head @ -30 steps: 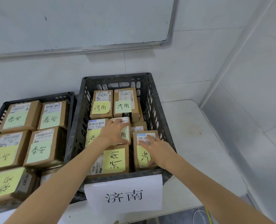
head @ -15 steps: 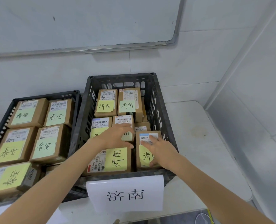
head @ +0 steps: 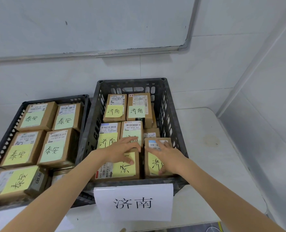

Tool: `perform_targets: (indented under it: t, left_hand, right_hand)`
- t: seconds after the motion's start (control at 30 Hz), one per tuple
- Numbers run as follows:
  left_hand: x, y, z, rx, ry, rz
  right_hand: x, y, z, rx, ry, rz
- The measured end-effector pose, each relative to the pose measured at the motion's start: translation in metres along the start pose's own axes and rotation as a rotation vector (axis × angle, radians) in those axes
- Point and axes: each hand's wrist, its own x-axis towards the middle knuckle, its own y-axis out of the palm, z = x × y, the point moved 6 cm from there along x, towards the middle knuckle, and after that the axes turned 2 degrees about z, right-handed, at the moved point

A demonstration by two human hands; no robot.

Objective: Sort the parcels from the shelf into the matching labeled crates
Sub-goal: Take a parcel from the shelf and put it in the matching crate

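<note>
From the head view, the right crate (head: 170, 118), marked 济南 on a white sign (head: 133, 202), holds brown cardboard parcels lying flat, each with a white barcode label and a yellow note. The left hand (head: 122, 152) rests with fingers straight and spread on the near-left parcel (head: 115, 173), whose barcode label is at its left end. The right hand (head: 168, 159) lies flat, fingers apart, on the near-right parcel (head: 149, 166), whose long axis runs near to far with the barcode end far.
</note>
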Motion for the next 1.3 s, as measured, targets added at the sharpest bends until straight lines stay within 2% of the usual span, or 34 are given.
perform_targets:
  t: [0.13,0.3,0.47,0.63,0.83,1.3]
  left_hand:
    - [0.003,0.0,0.003,-0.025,-0.018,-0.018]
    - [0.009,-0.008,-0.002,0.064,-0.039,-0.017]
    - [0.031,-0.032,-0.006,0.067,-0.051,-0.147]
    - [0.05,-0.023,0.009,0.117,-0.15,-0.006]
    - [0.055,-0.021,0.01,0.185,-0.198,-0.044]
    - [0.053,-0.019,0.002,0.227,-0.221,-0.185]
  right_hand:
    - [0.001,0.003,-0.002,-0.011,-0.026,0.038]
    - [0.004,0.004,-0.003,-0.071,-0.032,0.058]
    - [0.007,0.002,-0.005,-0.085,-0.031,0.076]
    - [0.008,0.002,-0.005,-0.076,-0.039,0.068]
    - [0.003,-0.001,-0.004,0.069,-0.091,0.078]
    - [-0.001,0.001,0.001,-0.008,-0.056,-0.084]
